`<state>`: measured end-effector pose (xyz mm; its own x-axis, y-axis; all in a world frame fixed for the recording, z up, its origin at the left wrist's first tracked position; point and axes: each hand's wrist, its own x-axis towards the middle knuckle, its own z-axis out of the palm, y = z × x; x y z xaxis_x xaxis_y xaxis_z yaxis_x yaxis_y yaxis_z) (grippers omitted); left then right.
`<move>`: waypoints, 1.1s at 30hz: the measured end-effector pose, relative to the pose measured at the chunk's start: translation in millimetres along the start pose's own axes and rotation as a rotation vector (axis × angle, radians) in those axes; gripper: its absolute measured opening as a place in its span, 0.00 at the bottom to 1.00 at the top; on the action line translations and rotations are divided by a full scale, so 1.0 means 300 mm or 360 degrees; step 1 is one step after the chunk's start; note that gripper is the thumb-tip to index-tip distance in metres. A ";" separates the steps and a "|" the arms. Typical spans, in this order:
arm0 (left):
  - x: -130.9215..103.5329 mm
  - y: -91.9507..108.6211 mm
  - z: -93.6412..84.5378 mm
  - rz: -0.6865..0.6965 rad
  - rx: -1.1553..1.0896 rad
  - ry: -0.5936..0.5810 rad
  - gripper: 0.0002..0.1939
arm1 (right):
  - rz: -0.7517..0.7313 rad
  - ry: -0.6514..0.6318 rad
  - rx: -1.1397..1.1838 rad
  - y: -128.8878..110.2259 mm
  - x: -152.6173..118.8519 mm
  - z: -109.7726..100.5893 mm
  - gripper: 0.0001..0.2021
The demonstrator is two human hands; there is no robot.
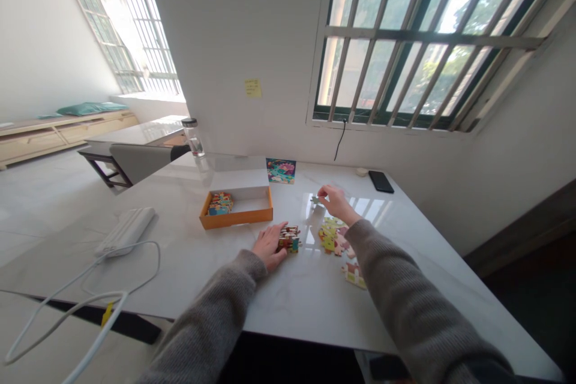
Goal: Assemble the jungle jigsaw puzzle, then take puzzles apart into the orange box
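My left hand (269, 246) rests on the table with its thumb and fingers curved round the left side of a row of stacked jigsaw pieces (291, 239). Farther out, my right hand (335, 200) pinches a pale green jigsaw piece (314, 200) just above the tabletop. Loose yellow-green and pink jigsaw pieces (332, 235) lie beside my right forearm, partly hidden by the sleeve. Nearer to me is another small group of pieces (354, 275). An orange box (237, 222) to the left holds more jigsaw pieces (220, 204) in its left end.
A colourful picture card (281, 171) is at the back of the white table (189, 282). A black phone (381, 182) and a small round white object (361, 172) lie back right. Left are a power strip (128, 229) with white cables and a glass bottle (194, 141).
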<state>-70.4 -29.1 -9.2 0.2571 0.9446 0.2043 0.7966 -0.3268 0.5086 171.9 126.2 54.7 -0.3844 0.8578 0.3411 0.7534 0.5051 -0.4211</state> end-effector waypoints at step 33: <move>0.013 -0.026 0.011 -0.0065 -0.0037 -0.0034 0.36 | 0.0388 -0.0605 0.2363 -0.155 -0.392 0.084 0.11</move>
<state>-73.8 -22.8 -15.1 0.2365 0.9575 0.1650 0.7938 -0.2884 0.5355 168.5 4.0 12.9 -0.6166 0.7872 0.0136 -0.2829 -0.2054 -0.9369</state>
